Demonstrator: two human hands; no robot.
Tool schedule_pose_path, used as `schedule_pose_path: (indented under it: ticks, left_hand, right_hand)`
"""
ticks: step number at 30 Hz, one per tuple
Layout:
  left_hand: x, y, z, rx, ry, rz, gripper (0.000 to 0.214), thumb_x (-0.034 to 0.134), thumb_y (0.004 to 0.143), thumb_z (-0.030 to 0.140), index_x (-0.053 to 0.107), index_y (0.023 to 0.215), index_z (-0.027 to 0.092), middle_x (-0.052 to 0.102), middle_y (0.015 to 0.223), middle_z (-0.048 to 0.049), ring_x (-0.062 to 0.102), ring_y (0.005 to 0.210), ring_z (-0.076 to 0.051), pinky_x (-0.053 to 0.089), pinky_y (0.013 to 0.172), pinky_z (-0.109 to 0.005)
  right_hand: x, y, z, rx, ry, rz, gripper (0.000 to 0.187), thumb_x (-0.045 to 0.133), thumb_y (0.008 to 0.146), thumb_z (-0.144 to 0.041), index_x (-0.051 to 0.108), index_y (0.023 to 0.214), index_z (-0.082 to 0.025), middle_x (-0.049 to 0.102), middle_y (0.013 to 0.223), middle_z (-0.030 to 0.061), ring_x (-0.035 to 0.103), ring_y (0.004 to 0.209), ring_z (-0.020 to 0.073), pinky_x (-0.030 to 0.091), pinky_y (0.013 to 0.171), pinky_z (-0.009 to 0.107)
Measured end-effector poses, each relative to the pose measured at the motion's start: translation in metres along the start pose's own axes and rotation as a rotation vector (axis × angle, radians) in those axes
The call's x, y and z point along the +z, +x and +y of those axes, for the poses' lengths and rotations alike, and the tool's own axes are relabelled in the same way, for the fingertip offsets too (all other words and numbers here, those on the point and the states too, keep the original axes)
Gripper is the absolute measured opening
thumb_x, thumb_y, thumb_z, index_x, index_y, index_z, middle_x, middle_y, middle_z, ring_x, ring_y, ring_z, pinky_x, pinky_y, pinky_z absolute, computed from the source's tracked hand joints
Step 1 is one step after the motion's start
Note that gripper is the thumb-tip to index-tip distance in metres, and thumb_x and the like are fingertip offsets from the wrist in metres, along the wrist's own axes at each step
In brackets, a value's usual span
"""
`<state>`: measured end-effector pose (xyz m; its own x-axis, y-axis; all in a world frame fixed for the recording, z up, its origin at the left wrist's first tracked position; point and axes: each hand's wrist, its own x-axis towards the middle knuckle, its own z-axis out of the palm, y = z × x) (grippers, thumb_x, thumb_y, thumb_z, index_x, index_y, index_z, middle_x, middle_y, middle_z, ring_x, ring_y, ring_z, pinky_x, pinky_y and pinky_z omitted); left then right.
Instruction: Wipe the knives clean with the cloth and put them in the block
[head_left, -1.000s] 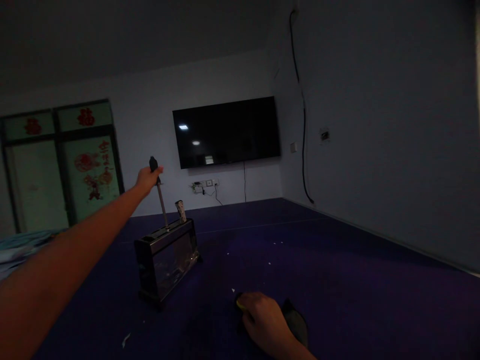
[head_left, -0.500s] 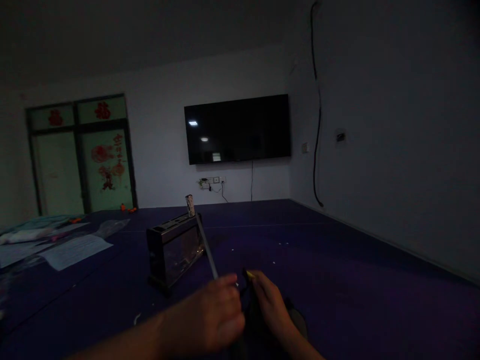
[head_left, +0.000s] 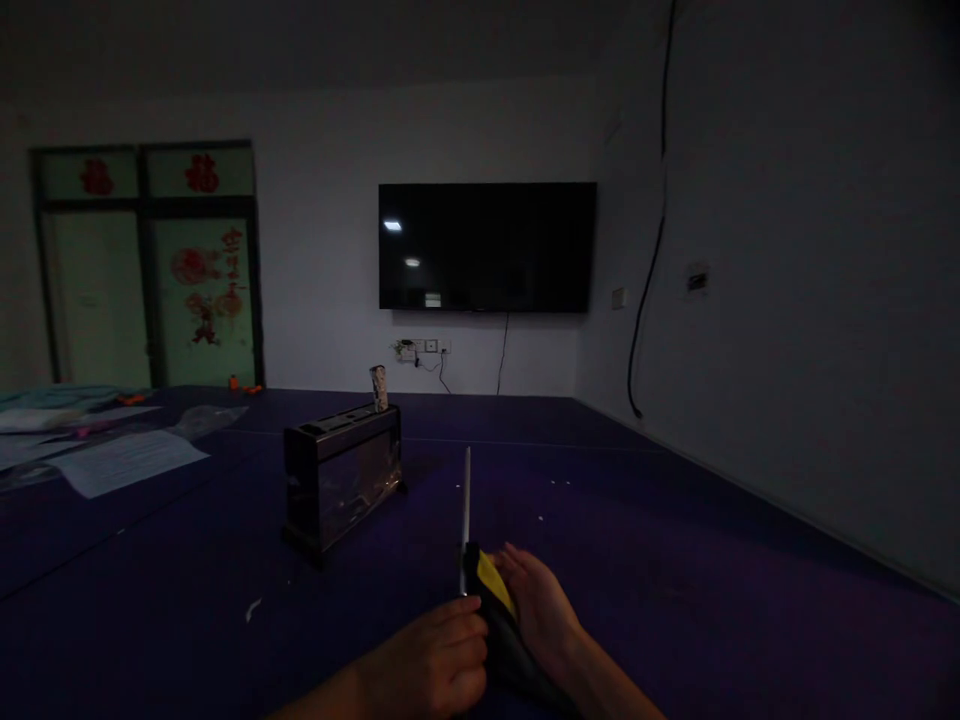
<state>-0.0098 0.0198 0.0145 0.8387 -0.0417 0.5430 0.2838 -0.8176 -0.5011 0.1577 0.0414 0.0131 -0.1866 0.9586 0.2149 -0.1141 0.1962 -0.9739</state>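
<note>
My left hand (head_left: 439, 655) is closed at the base of a knife, its handle hidden by the fingers. The knife's long thin blade (head_left: 466, 500) points forward, seen nearly edge-on. Just right of the blade, my right hand (head_left: 541, 605) is closed on a dark, cloth-like piece with a yellow patch (head_left: 495, 582). Blade and dark piece lie very close; whether they touch I cannot tell. To the left stands a black knife block (head_left: 352, 480) with slots on top. One light, mottled handle (head_left: 379, 388) sticks up from its far end.
The dark blue-purple surface (head_left: 675, 560) bears small white scraps. Papers (head_left: 127, 462) and clear plastic (head_left: 210, 418) lie at the left, with small orange things (head_left: 240, 385) farther back. A television (head_left: 487, 248) hangs on the far wall, and a cable (head_left: 651, 280) runs down the right wall.
The knife blade has swung from leaning left toward the block to pointing straight ahead. Both hands are closer together, and more of the yellow patch shows. The view has tilted and shifted slightly.
</note>
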Motion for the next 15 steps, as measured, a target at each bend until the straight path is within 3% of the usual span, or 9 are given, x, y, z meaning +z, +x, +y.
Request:
schedule_pose_path:
  ticks: [5, 8, 15]
  left_hand:
    - [-0.0038, -0.0042, -0.0041, -0.006, -0.082, -0.028, 0.015, 0.046, 0.08, 0.016, 0.052, 0.067, 0.02, 0.056, 0.07, 0.0017, 0.053, 0.086, -0.01, 0.028, 0.103, -0.029]
    - [-0.0019, -0.0046, -0.0042, 0.023, -0.067, -0.041, 0.017, 0.047, 0.079, 0.016, 0.052, 0.063, 0.019, 0.055, 0.068, 0.0016, 0.053, 0.081, -0.009, 0.028, 0.102, -0.028]
    - [-0.0023, -0.0008, 0.0015, 0.045, -0.033, -0.008, 0.014, 0.047, 0.08, 0.015, 0.055, 0.069, 0.017, 0.056, 0.07, 0.0011, 0.052, 0.078, -0.008, 0.028, 0.101, -0.027]
  right_hand:
    - [0.0075, -0.0006, 0.0009, 0.09, 0.212, -0.037, 0.023, 0.056, 0.07, -0.038, 0.057, 0.081, -0.018, 0.059, 0.069, -0.0005, 0.055, 0.061, 0.0129, 0.042, 0.059, 0.023]
    - [0.0098, -0.0015, -0.0009, 0.094, 0.277, -0.053, 0.027, 0.067, 0.063, -0.031, 0.058, 0.086, -0.02, 0.058, 0.072, -0.0021, 0.053, 0.064, 0.0109, 0.039, 0.058, 0.02]
    - [0.0116, -0.0008, -0.0003, 0.135, 0.316, -0.064, 0.024, 0.072, 0.059, -0.028, 0.064, 0.077, -0.014, 0.059, 0.067, 0.001, 0.05, 0.057, 0.0093, 0.036, 0.052, 0.019]
